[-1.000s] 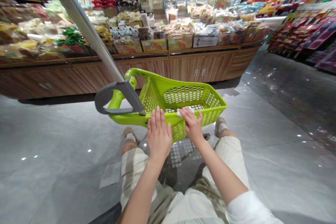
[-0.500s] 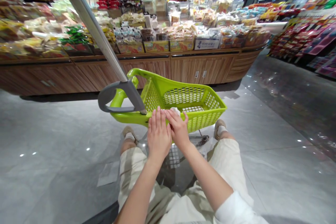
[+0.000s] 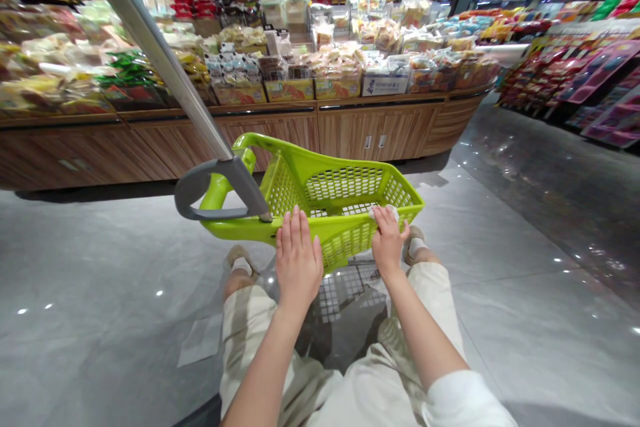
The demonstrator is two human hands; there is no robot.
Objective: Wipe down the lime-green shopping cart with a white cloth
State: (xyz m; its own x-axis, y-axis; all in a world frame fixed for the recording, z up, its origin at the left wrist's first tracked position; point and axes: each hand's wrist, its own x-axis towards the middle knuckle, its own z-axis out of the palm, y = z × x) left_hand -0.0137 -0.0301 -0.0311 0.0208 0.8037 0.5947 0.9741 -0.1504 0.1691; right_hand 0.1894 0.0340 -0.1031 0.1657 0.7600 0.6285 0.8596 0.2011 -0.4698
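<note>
A bright green plastic shopping basket point(image 3: 345, 240) with perforated walls stands in front of me, its inside bare. My left hand point(image 3: 299, 263) lies flat on the near rim, fingers stretched out and close together, holding nothing. Farther right on the same rim, my right hand point(image 3: 389, 243) presses a crumpled white tissue point(image 3: 395, 211) against the edge, partly hidden beneath the fingers. A grey plastic handle loop point(image 3: 250, 193) at the basket's left end joins a metal pole point(image 3: 170, 73) that slants up to the upper left.
Beyond the basket runs a wooden display counter point(image 3: 280, 120) loaded with packaged foods. A rack of colourful packets point(image 3: 540, 73) stands at the right. My legs straddle the basket's near side on a grey tiled floor point(image 3: 110, 293), where a pale flat patch point(image 3: 200, 340) shows at left.
My right hand has slid right along the rim with the tissue, away from my left hand. The left hand stays flat on the rim. The view has shifted slightly.
</note>
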